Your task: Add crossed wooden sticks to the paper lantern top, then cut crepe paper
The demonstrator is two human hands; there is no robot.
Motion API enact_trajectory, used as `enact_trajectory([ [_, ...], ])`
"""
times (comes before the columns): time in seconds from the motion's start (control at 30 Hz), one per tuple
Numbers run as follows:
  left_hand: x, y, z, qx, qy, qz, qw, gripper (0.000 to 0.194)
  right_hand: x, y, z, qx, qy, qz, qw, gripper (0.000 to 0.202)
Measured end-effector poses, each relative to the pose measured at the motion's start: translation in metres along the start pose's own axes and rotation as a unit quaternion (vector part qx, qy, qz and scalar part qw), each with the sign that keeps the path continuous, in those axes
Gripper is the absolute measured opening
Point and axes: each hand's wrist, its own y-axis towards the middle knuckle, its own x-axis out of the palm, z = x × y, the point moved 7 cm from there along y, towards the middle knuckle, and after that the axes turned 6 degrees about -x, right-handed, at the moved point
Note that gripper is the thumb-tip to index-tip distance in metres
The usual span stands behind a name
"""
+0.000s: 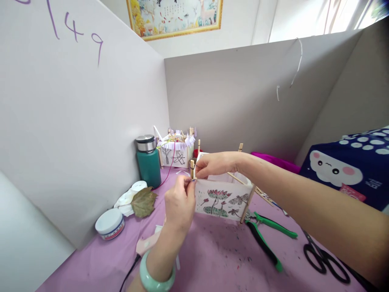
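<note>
A box-shaped lantern [220,200] of wooden sticks and white panels stands on the table in front of me. Its near panel carries a lotus and butterfly picture. My left hand [181,200] is closed at the lantern's left front corner, thumb and finger pinching the panel edge beside the corner post [192,168]. From the right, my right hand [212,165] reaches across the lantern's top, its fingers bent down on the same corner. Its fingertips are partly hidden behind the panel edge. A pink glue gun [147,244] with a black cord lies under my left forearm.
Green-handled pliers [264,239] and black scissors [323,257] lie at right. A teal bottle [148,164], another decorated lantern [176,156], a dry leaf [144,202] and a white jar [110,224] stand or lie left. Grey partitions [227,101] and a dark blue package [334,166] border the table.
</note>
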Motion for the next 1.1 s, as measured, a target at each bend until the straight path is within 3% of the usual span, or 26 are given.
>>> enact_trajectory([
  [0.43, 0.0, 0.001, 0.002, 0.006, 0.006, 0.003, 1.0, 0.009, 0.0, 0.002, -0.003, 0.022, -0.014, -0.009, 1.0, 0.009],
  [0.67, -0.005, -0.003, 0.004, 0.053, -0.001, 0.056, 0.997, 0.01, -0.002, 0.001, -0.007, -0.004, -0.051, -0.008, 0.999, 0.009],
  [0.93, -0.04, -0.022, 0.043, 0.201, 0.013, 0.162, 0.966, 0.005, -0.018, -0.033, -0.052, -0.056, -0.109, 0.052, 0.991, 0.015],
  [1.1, -0.052, -0.019, 0.064, 0.218, 0.009, 0.171, 0.961, 0.006, -0.028, -0.052, -0.064, -0.049, -0.114, 0.114, 0.986, 0.016],
])
